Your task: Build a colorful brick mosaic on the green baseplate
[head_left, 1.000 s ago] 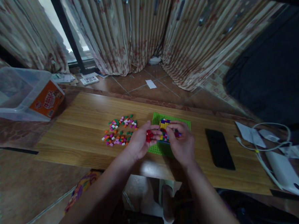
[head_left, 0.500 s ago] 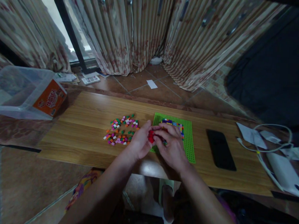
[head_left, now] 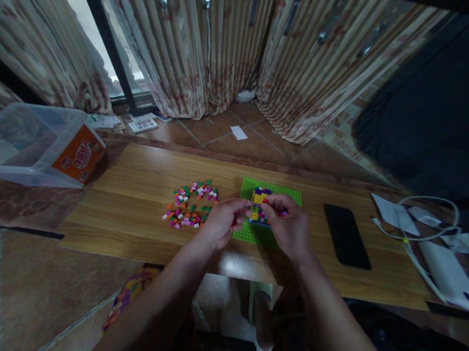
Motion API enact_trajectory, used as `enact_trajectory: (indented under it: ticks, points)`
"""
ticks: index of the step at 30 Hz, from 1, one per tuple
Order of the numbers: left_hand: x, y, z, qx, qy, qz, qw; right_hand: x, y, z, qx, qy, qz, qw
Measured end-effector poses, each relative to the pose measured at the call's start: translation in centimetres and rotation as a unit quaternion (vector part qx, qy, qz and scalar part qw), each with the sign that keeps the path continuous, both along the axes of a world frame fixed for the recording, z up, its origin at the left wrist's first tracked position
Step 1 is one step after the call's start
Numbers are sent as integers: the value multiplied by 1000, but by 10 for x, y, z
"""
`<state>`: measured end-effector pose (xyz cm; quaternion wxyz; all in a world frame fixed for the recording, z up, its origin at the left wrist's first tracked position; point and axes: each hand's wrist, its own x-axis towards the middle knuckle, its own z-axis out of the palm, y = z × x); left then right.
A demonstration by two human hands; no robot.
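Observation:
A green studded baseplate [head_left: 251, 234] lies on the wooden board, bearing a flat panel of small coloured toy bricks [head_left: 259, 198] with yellow, purple and blue among them. My right hand [head_left: 290, 223] is over that panel, thumb and forefinger pinching what looks like a small red brick [head_left: 265, 201] at its surface. Just left of the panel, my left hand [head_left: 222, 222] is curled, with red bricks [head_left: 234, 221] partly showing in the palm; its fingers hide most of them. Loose bricks [head_left: 193, 218] in orange, green, pink and white are scattered left of my left hand.
On the wooden board [head_left: 119, 201], a black phone [head_left: 346, 235] lies to the right, with a white cable [head_left: 414, 258] and a white device [head_left: 449, 270] beyond it. A clear plastic bin [head_left: 43, 144] with an orange label stands at far left. Curtains [head_left: 209, 53] hang behind.
My right hand has moved from the red bricks in my left palm rightward onto the brick panel. My left hand has stayed nearly in place, its fingers curling more.

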<state>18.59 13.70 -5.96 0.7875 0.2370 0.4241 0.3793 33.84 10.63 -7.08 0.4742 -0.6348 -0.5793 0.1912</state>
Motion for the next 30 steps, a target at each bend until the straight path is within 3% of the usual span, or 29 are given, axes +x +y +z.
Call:
enact_trajectory:
  ticks: [3,10,30]
  points:
    - [1,-1,-1,22,15,-6,1000,3,2,-7,-4,-8,10,1000]
    - [6,-2,-5,42,34,-20,998,-1,5,-4,26,-128,22,991]
    - [9,-2,-1,50,72,-45,995,1,4,-5,26,-163,24,986]
